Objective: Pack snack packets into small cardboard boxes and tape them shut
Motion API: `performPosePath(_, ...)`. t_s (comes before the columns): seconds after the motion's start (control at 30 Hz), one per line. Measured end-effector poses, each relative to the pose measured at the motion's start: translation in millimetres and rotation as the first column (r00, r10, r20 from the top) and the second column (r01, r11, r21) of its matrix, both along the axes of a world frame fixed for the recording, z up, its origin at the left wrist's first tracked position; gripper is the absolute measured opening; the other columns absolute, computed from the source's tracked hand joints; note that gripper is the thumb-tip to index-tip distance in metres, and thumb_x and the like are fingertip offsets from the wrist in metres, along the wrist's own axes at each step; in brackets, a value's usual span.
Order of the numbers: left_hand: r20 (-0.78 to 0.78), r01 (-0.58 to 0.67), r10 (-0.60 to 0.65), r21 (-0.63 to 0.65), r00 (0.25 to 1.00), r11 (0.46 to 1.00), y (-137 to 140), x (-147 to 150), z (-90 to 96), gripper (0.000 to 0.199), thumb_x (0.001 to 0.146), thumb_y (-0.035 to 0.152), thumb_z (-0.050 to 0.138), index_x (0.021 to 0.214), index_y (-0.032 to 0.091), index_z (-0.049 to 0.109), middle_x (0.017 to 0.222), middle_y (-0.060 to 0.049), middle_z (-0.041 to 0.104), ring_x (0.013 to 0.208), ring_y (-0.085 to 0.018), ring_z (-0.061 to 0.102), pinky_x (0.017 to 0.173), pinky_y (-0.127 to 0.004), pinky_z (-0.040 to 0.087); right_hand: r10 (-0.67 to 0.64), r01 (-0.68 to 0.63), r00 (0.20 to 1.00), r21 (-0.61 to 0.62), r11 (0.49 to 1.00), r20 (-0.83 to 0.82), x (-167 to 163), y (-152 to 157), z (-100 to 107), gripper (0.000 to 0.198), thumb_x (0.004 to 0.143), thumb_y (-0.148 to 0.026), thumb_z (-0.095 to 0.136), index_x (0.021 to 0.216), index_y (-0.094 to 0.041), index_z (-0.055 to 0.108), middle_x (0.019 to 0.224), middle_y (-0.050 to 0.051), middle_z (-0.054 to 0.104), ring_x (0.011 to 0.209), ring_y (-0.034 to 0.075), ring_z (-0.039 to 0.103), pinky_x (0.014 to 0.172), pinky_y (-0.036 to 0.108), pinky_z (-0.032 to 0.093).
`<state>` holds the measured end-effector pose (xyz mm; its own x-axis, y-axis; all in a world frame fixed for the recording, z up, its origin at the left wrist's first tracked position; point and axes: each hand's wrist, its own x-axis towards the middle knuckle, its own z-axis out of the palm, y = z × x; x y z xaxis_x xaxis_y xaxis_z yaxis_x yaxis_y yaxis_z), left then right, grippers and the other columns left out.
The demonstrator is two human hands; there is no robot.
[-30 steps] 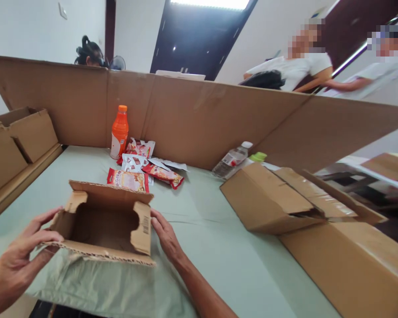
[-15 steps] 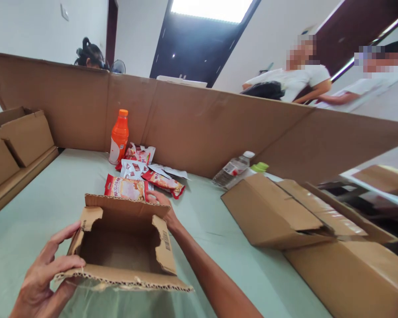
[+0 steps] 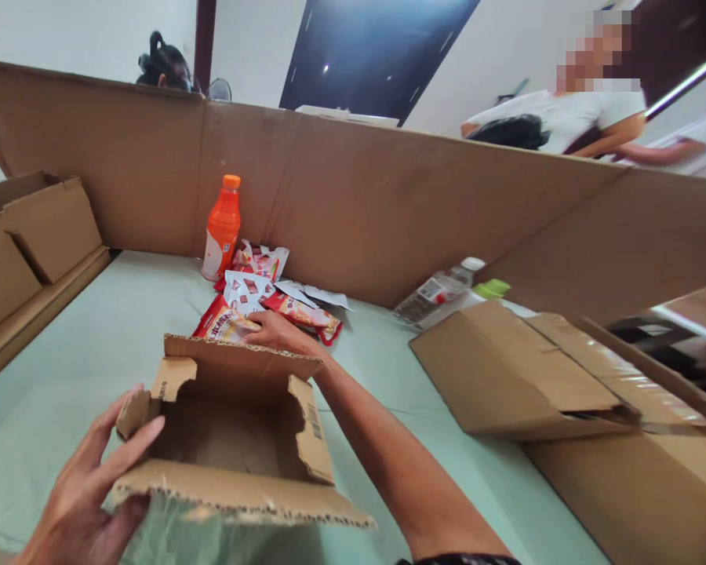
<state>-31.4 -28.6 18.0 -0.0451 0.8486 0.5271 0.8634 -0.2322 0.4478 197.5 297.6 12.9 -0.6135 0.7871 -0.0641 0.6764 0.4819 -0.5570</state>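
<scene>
Okay, left hand [image 3: 97,479] grips the open box [image 3: 241,488] by its left side, presumably steadying it, opening up. Right hand [image 3: 279,333] is behind it, on a red snack packet [image 3: 220,320]; can't tell if pinched. Other packets [image 3: 249,289] lie just beyond, beside the orange bottle [image 3: 222,227].

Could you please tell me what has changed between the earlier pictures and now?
The right hand has left the right side of the open box and reached forward to the nearest red packet, its fingers now against it. The open box has shifted rightward relative to the packets. The left hand stays on the box's left side; the orange bottle and clear bottle look unmoved.
</scene>
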Motion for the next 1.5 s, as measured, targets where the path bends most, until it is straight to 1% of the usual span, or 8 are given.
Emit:
performPosePath(0.23,-0.017,0.074,-0.072,0.087,0.997,0.994,3,4,0.0,0.053,0.102,0.015,0.052,0.151,0.035,0.054,0.157,-0.009,0.052,0.138,-0.028,0.061,0.109,-0.038,0.058,-0.255,0.311,0.931,0.206,0.928,-0.261,73,-64,38,0.022,0.082,-0.043,0.063,0.078,-0.022,0.060,0.074,0.000,0.062,0.071,0.019,0.055,0.063,0.029,0.040)
performPosePath(0.37,-0.003,0.060,-0.060,0.121,0.998,0.991,3,5,-3.4,0.046,0.102,0.019,0.055,0.146,0.031,0.060,0.153,-0.010,0.057,0.134,-0.028,0.063,0.107,-0.037,0.059,-0.286,0.610,0.530,0.124,0.782,-0.798,105,-104,84,0.031,0.074,-0.049,0.079,0.085,-0.024,0.064,0.076,-0.002,0.064,0.065,0.018,0.057,0.062,0.032,0.050)
performPosePath(0.47,-0.006,0.035,-0.035,0.122,0.999,0.992,2,5,-6.9,0.043,0.102,0.021,0.054,0.144,0.030,0.062,0.147,-0.010,0.060,0.129,-0.027,0.067,0.104,-0.035,0.060,-0.130,0.578,0.350,0.105,0.809,-0.928,100,-140,112,0.029,0.071,-0.040,0.086,0.085,-0.026,0.067,0.080,-0.003,0.067,0.067,0.017,0.060,0.063,0.031,0.053)
performPosePath(0.73,-0.072,0.022,-0.008,0.195,0.997,0.980,4,9,2.4,0.024,0.099,0.022,0.055,0.108,0.022,0.077,0.144,-0.016,0.064,0.127,-0.032,0.070,0.098,-0.036,0.063,0.194,0.168,0.739,0.455,0.875,-0.645,39,-188,114,0.011,0.086,-0.022,0.074,0.089,-0.024,0.063,0.081,-0.003,0.070,0.066,0.013,0.062,0.059,0.024,0.052)
performPosePath(0.87,-0.067,0.010,0.001,0.154,0.998,0.988,4,14,6.8,0.024,0.099,0.018,0.052,0.101,0.022,0.076,0.156,-0.016,0.054,0.140,-0.034,0.060,0.105,-0.041,0.060,0.395,-0.141,0.867,0.612,0.778,-0.303,41,-187,113,0.011,0.092,-0.015,0.062,0.085,-0.023,0.057,0.101,0.005,0.077,0.080,0.015,0.070,0.066,0.025,0.053)
performPosePath(0.97,-0.036,0.006,-0.001,0.130,0.999,0.992,3,16,4.9,0.026,0.098,0.016,0.051,0.101,0.022,0.075,0.163,-0.015,0.048,0.146,-0.035,0.055,0.108,-0.044,0.059,0.372,-0.297,0.928,0.654,0.696,0.027,46,-195,121,0.016,0.088,-0.006,0.056,0.083,-0.022,0.057,0.091,0.005,0.075,0.075,0.018,0.068,0.065,0.029,0.048)
performPosePath(1.2,-0.019,0.036,-0.033,0.177,0.999,0.984,4,16,7.4,0.022,0.098,0.017,0.054,0.102,0.025,0.073,0.161,-0.011,0.051,0.138,-0.031,0.062,0.100,-0.036,0.062,0.227,-0.454,0.767,0.258,0.853,0.600,19,-197,123,0.012,0.094,-0.012,0.057,0.095,-0.019,0.068,0.092,0.008,0.075,0.083,0.024,0.072,0.061,0.032,0.037)
performPosePath(1.5,0.036,0.130,-0.134,0.096,0.990,0.987,8,9,-4.3,0.050,0.096,0.010,0.052,0.140,0.031,0.061,0.175,-0.005,0.028,0.152,-0.027,0.046,0.117,-0.038,0.050,0.518,-0.524,0.780,-0.086,0.847,0.351,14,-183,118,0.020,0.103,-0.024,0.056,0.109,-0.018,0.074,0.109,0.008,0.080,0.096,0.023,0.074,0.078,0.032,0.049)
